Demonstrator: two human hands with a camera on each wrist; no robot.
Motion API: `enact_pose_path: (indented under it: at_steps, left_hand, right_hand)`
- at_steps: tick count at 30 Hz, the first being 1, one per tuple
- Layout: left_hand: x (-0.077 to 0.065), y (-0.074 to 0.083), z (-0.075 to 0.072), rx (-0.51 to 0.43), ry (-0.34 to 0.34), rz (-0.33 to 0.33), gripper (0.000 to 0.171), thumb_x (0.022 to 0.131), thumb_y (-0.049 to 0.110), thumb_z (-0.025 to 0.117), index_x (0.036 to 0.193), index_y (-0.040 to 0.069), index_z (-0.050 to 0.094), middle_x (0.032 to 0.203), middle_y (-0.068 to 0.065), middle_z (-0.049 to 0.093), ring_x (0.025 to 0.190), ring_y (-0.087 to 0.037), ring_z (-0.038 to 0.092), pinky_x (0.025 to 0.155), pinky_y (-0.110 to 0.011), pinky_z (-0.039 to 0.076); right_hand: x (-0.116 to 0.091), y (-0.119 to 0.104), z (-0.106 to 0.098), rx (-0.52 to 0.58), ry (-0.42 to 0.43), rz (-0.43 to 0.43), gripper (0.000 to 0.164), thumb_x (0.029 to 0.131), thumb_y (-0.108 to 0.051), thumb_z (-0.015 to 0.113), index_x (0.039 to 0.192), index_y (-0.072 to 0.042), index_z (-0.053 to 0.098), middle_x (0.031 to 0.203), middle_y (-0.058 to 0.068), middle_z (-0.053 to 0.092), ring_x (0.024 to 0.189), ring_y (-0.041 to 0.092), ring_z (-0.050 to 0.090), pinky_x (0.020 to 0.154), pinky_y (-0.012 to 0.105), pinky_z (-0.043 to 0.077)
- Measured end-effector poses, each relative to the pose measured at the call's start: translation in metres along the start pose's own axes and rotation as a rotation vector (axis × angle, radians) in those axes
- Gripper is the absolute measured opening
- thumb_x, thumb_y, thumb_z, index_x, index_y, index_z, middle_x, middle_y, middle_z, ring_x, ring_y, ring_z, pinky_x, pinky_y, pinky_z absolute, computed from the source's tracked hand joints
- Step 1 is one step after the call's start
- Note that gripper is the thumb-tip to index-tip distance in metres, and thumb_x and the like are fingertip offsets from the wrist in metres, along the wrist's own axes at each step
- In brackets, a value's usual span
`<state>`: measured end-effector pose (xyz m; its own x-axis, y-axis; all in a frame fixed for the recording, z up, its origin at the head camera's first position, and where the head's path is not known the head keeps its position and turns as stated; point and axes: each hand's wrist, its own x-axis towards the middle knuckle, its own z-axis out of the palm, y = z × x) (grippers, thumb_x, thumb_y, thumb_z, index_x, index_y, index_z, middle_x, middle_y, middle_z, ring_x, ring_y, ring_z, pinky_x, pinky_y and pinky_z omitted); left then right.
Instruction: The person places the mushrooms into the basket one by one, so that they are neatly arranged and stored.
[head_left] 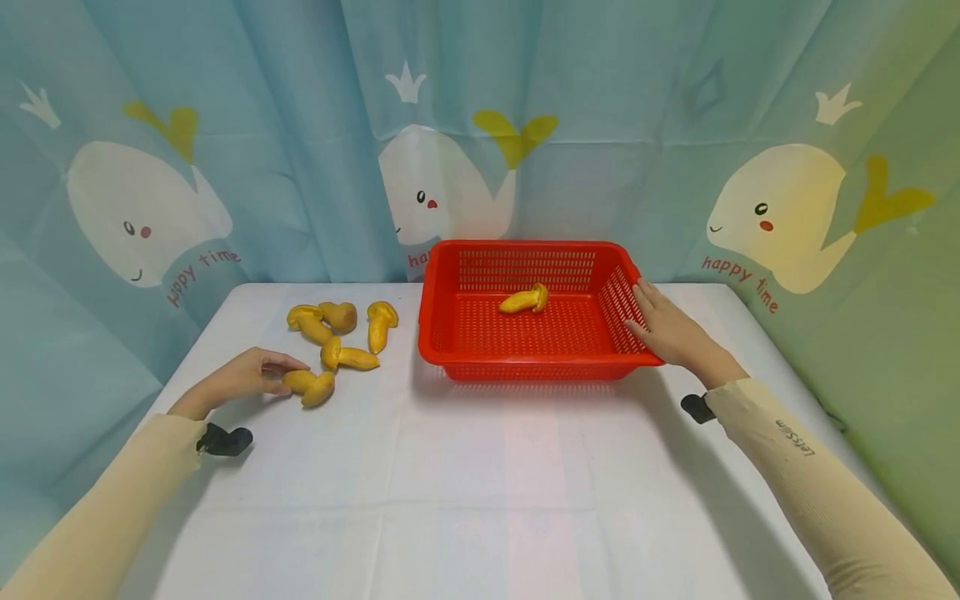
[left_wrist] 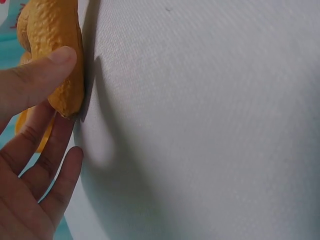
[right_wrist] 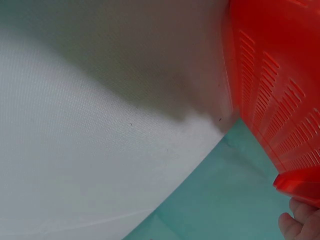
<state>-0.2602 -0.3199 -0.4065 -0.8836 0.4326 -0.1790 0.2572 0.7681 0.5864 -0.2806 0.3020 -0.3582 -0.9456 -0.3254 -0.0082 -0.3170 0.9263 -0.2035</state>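
On the white table (head_left: 465, 467), left of red basket (head_left: 495, 337), pinching front mushroom (head_left: 313, 388) with left hand (head_left: 246, 376); could drop it through shallow hold. Resting right hand (head_left: 667, 327), fingers straight, on rim (head_left: 525, 361); could tip basket by leaning.

Whale-print curtain (head_left: 622, 67) encloses a white counter (head_left: 480, 475)

Pale blue fabric hangs in loose vertical folds across the back and along both sides, turning yellow-green at the far right. Three white whales (head_left: 787, 187) span it, each beneath a small white crown (head_left: 407, 85), each with a mustard-yellow tail (head_left: 516, 143). Red lettering reading "happy time" sits below them, partly hidden at the middle one. The counter's pale surface has rounded back corners, a faint crease and slight pink and blue tints. Light is soft, casting blurred shadows; a yellowish glow tints the right-hand whale.
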Motion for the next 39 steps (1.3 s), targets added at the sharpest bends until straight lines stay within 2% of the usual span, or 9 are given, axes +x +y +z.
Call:
enact_pose_path:
  at_steps: [10, 17, 19, 24, 28, 33, 39]
  left_hand:
    - [-0.0032, -0.0024, 0.0011, -0.004, 0.009, 0.003, 0.039, 0.082, 0.012, 0.070, 0.117, -0.003, 0.063, 0.120, -0.024, 0.061, 0.112, -0.039, 0.056, 0.097, -0.053, 0.045]
    - [-0.0048, -0.0042, 0.0012, 0.004, 0.005, 0.000, 0.039, 0.081, 0.012, 0.071, 0.116, -0.003, 0.063, 0.120, -0.023, 0.062, 0.106, -0.019, 0.059, 0.096, -0.052, 0.046]
    - [-0.0052, -0.0040, 0.0011, 0.002, 0.001, 0.005, 0.039, 0.081, 0.011, 0.070, 0.116, -0.004, 0.063, 0.119, -0.024, 0.062, 0.106, -0.021, 0.059, 0.095, -0.052, 0.046]
    - [-0.0057, -0.0023, 0.0016, 0.014, -0.013, 0.015, 0.039, 0.081, 0.012, 0.071, 0.115, -0.007, 0.062, 0.117, -0.025, 0.062, 0.105, -0.034, 0.059, 0.093, -0.054, 0.047]
    - [-0.0063, -0.0014, 0.0024, 0.009, -0.020, 0.000, 0.041, 0.081, 0.014, 0.071, 0.116, -0.007, 0.061, 0.118, -0.025, 0.062, 0.107, -0.038, 0.058, 0.093, -0.055, 0.047]
    - [-0.0070, -0.0012, 0.0030, 0.009, -0.021, -0.013, 0.043, 0.082, 0.017, 0.072, 0.116, -0.008, 0.061, 0.118, -0.025, 0.062, 0.108, -0.038, 0.058, 0.092, -0.054, 0.047]
    - [-0.0077, -0.0012, 0.0030, 0.015, -0.026, -0.024, 0.044, 0.083, 0.021, 0.071, 0.116, -0.006, 0.061, 0.118, -0.024, 0.063, 0.105, -0.031, 0.058, 0.090, -0.050, 0.048]
  right_hand:
    - [0.0000, 0.0001, -0.0005, -0.002, -0.006, 0.001, 0.069, 0.099, -0.028, 0.041, 0.145, 0.012, 0.008, 0.153, 0.031, 0.005, 0.142, 0.046, 0.008, 0.116, 0.057, 0.012]
    - [-0.0003, -0.0012, -0.0015, 0.012, -0.011, 0.009, 0.071, 0.099, -0.029, 0.041, 0.146, 0.011, 0.007, 0.153, 0.031, 0.005, 0.142, 0.046, 0.008, 0.115, 0.059, 0.014]
    - [-0.0001, -0.0011, -0.0011, 0.007, -0.009, 0.007, 0.070, 0.099, -0.028, 0.041, 0.146, 0.011, 0.007, 0.153, 0.031, 0.005, 0.142, 0.046, 0.008, 0.115, 0.058, 0.013]
    - [-0.0011, -0.0014, -0.0005, 0.002, -0.011, 0.013, 0.070, 0.099, -0.028, 0.041, 0.146, 0.011, 0.007, 0.154, 0.030, 0.004, 0.142, 0.046, 0.007, 0.115, 0.058, 0.013]
    - [-0.0022, -0.0012, -0.0005, 0.003, -0.011, 0.013, 0.070, 0.099, -0.028, 0.041, 0.146, 0.011, 0.008, 0.153, 0.031, 0.004, 0.142, 0.046, 0.007, 0.115, 0.058, 0.012]
    - [-0.0014, -0.0007, -0.0009, 0.002, -0.016, 0.018, 0.070, 0.099, -0.029, 0.041, 0.146, 0.011, 0.007, 0.154, 0.030, 0.003, 0.142, 0.045, 0.006, 0.116, 0.058, 0.012]
    - [0.0003, -0.0004, -0.0010, -0.003, -0.022, 0.024, 0.070, 0.098, -0.028, 0.041, 0.146, 0.010, 0.007, 0.154, 0.030, 0.003, 0.142, 0.045, 0.006, 0.115, 0.058, 0.012]
